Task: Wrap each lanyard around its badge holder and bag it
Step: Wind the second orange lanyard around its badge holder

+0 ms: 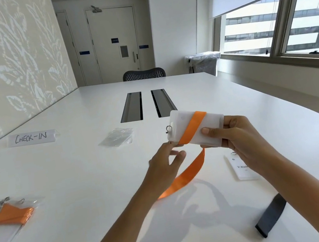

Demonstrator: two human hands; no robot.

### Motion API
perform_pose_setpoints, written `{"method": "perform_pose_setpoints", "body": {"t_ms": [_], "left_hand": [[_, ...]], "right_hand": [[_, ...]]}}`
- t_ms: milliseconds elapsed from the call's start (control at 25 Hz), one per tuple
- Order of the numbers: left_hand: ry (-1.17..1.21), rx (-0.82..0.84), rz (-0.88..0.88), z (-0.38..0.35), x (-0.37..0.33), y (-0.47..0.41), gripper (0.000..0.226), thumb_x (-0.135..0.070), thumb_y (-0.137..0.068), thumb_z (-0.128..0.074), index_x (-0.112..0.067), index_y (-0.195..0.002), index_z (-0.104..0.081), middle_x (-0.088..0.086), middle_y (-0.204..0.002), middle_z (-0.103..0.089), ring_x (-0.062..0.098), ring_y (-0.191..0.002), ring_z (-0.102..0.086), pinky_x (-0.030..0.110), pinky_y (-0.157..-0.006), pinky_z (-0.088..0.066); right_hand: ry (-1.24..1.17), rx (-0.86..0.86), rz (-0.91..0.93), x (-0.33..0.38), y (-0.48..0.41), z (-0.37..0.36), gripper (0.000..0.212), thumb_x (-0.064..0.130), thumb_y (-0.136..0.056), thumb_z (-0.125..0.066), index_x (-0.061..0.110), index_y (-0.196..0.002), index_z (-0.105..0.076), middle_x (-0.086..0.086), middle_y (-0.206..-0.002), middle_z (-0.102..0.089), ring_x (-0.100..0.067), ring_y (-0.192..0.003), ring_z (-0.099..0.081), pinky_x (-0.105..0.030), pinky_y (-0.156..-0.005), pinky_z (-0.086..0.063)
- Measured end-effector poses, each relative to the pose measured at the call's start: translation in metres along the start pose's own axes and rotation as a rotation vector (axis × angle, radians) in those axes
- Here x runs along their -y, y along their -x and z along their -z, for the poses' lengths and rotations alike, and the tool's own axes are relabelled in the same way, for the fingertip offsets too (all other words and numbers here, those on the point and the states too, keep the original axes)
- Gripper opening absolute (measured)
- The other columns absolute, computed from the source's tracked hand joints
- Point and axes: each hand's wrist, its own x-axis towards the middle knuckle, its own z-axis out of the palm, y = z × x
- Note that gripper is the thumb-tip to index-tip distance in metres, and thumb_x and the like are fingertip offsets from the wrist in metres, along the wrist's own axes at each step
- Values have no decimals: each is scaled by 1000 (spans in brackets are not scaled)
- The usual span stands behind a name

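My right hand (235, 136) grips a frosted white badge holder (187, 124) above the table, with its metal clip at the left end. An orange lanyard (185, 177) crosses the holder once and hangs down in a loop to the table. My left hand (165, 163) pinches the lanyard just under the holder's lower left edge. A small stack of clear bags (117, 137) lies further back on the table. At the left edge, a bagged badge holder with an orange lanyard (9, 214) rests on the table.
Another badge holder (240, 168) with a printed name lies under my right wrist, and a dark grey lanyard strap (272, 217) lies near the front right. A folded "CHECK-IN" sign (31, 138) stands at the left. Two cable slots (145, 104) sit mid-table, a chair (144, 74) beyond.
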Motion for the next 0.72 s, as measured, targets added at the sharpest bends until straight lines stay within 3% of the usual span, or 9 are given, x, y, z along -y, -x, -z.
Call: {"method": "perform_pose_setpoints", "body": {"t_ms": [160,240,320,400,520,720], "left_hand": [[376,216,-42,-17,-27,-3,26,-24,-99,-51,-45,-113,-53,-30,-119,-58,-14,-113,-51,8,-92,-37],[449,209,-66,-29,-35,-3,33,-20,-100,-48,-52,-108,-48,-40,-110,-55,-25,-107,-49,0,-85,-39],[493,115,-97,-38,-41,-5,37,-13,-101,-45,-50,-105,-45,-37,-106,-54,-29,-97,-49,-2,-81,-40],[523,25,-111,-42,-44,-8,38,-5,-101,-42,-42,-98,-48,-29,-95,-60,-22,-86,-58,3,-78,-45],[474,40,-91,-42,-44,-11,28,-7,-102,-33,-17,-85,-53,-8,-72,-58,5,-65,-61,16,-73,-49],[637,173,1,-40,-44,-9,36,-14,-105,-30,-13,-78,-53,-7,-57,-41,11,-52,-45,18,-54,-43]], "right_hand": [[6,80,-14,7,3,-8,21,6,-81,-72,-2,-101,-73,-20,-97,-75,-34,-90,-73,-38,-79,-61],[-12,95,-24,12,3,-9,21,5,-81,-72,-3,-100,-73,-22,-97,-74,-35,-91,-72,-38,-78,-61],[-29,99,-36,16,5,-9,21,5,-80,-72,-3,-99,-73,-22,-96,-74,-35,-91,-72,-36,-75,-60],[-10,91,-32,19,7,-7,21,5,-80,-72,-4,-98,-73,-23,-94,-74,-37,-87,-72,-37,-72,-60],[29,60,-13,25,7,0,19,6,-80,-71,-7,-95,-72,-31,-92,-71,-48,-84,-68,-49,-79,-60],[14,-29,11,24,6,6,25,7,-79,-72,-6,-100,-70,-27,-95,-72,-39,-85,-71,-41,-77,-61]]}}
